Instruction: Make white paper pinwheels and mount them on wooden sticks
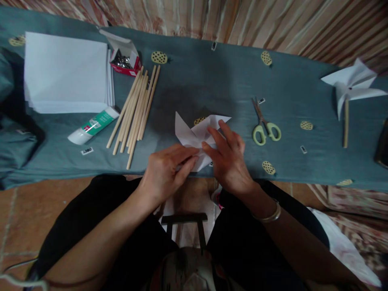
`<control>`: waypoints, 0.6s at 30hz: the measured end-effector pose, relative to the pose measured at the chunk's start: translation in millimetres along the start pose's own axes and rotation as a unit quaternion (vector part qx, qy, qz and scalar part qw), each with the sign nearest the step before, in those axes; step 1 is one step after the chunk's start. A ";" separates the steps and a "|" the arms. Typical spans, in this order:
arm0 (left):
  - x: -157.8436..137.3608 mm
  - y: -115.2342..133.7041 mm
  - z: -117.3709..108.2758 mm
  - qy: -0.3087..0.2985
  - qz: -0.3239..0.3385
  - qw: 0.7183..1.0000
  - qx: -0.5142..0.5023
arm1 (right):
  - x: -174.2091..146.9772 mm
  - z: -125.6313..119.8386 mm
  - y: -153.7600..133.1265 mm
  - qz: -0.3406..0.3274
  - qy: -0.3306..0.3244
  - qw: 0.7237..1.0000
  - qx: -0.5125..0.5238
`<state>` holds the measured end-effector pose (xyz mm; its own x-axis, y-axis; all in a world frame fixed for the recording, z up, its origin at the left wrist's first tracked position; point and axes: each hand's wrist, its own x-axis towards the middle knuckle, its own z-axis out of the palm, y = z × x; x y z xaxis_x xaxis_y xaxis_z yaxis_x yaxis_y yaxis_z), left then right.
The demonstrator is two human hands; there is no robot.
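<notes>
A white paper pinwheel (194, 135) with folded, pointed blades lies near the front edge of the cloth-covered table. From the left, my left hand (169, 167) pinches it near its centre between thumb and fingers. Over its right side is my right hand (228, 157), with a fingertip pressed by the centre and other fingers on the upper right blade. Part of the paper is hidden under both hands. To the right of them lie scissors (262, 123) with light green handles, their blades slightly apart.
At the left are a stack of white paper (65, 72), a glue tube (93, 125), several wooden sticks (133, 113) and a red box (125, 62) of small metal pieces. A pinwheel on a stick (348, 91) lies far right. A curtain (212, 20) hangs behind the table.
</notes>
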<state>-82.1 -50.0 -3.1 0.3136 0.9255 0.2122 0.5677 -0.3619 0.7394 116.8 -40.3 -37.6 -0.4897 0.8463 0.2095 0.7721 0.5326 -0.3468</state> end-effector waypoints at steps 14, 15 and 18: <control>15.1 -25.0 -18.7 0.165 -0.105 0.979 -0.063 | 1.5 -3.3 2.6 -0.007 -0.012 1.000 0.018; 15.2 -25.4 -18.1 0.169 -0.104 0.977 -0.074 | 1.9 -2.9 3.3 -0.008 -0.005 1.000 0.014; 14.6 -25.2 -17.0 0.177 -0.102 0.974 -0.098 | 2.5 -1.3 3.6 -0.010 0.014 1.000 -0.002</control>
<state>-104.8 -25.4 -7.8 -0.0917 0.9690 0.2295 0.4244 -0.1705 0.8893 118.9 -36.3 -37.1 -0.4942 0.8350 0.2420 0.7631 0.5500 -0.3392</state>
